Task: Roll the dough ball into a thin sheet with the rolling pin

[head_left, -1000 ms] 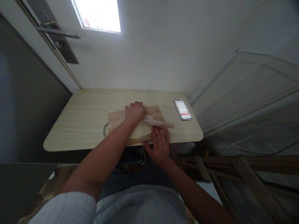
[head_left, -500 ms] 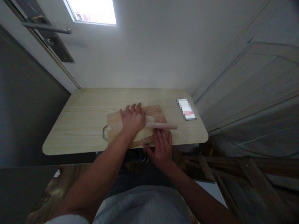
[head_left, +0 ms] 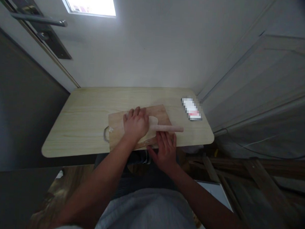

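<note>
My left hand [head_left: 136,124] lies over a wooden rolling pin [head_left: 167,128], its fingers bent across the far side. The pin's right end sticks out past the board, while its left part is hidden under that hand. Beneath the pin, a pale flat sheet of dough [head_left: 153,120] rests on a wooden cutting board [head_left: 117,119]. My right hand [head_left: 165,150] is at the board's near right edge, with fingers stretched out flat just below the pin and the thumb apart. A little white flour or dough shows at the board's left side, near its metal handle [head_left: 105,134].
The board lies on a light wood table [head_left: 74,125] against a white door. A phone [head_left: 191,109], its screen blurred out, lies at the table's right end. A door handle [head_left: 40,19] is at upper left. Wooden beams [head_left: 235,164] stand low on the right.
My left hand's fingers were spread on the far side and are now closer together and more bent over the pin. My right hand stays at the board's edge. The view has shifted slightly.
</note>
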The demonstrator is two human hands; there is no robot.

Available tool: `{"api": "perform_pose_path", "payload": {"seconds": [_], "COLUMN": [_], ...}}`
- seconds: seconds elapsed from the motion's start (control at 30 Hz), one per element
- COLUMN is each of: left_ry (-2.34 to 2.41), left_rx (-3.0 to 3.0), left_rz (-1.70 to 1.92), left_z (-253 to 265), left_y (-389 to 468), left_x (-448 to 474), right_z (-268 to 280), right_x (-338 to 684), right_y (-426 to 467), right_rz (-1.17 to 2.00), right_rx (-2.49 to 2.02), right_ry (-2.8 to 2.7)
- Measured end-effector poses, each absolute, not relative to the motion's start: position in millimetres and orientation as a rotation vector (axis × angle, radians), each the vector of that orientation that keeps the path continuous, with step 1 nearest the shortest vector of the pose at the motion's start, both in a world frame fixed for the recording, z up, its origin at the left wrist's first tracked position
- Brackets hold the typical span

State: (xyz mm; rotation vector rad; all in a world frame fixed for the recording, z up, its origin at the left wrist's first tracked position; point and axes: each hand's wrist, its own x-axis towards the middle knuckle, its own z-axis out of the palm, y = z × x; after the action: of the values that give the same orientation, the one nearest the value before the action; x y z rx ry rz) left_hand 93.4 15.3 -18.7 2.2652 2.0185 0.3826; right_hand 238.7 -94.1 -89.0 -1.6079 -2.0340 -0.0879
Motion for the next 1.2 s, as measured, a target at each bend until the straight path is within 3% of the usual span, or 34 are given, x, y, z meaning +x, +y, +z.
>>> {"api": "perform_pose_path", "payload": {"seconds": [0.2, 0.63, 1.0, 1.2], "left_ry": [2.087, 2.067, 2.037, 2.025], "left_rx": [2.234, 2.221, 2.361, 2.335], "left_rz": [0.317, 0.316, 0.376, 0.364], "left_z": [-17.5, -13.4, -19.8, -19.7], "left_y": [-5.7, 62.5, -9.9, 14.9], "left_x": [95.1, 110.1, 98.8, 104.7], "right_z": [-91.0, -90.7, -91.6, -89.1], "right_x": [239.2, 238.0, 239.3, 238.0], "right_y": [-95.3, -92.2, -93.6, -92.5], "right_rz": [-0.071, -0.111, -0.083, -0.095], "right_rx": [-1.619, -1.583, -1.604, -1.578], "right_ry": [-2.031, -2.032, -2.024, -2.026]}}
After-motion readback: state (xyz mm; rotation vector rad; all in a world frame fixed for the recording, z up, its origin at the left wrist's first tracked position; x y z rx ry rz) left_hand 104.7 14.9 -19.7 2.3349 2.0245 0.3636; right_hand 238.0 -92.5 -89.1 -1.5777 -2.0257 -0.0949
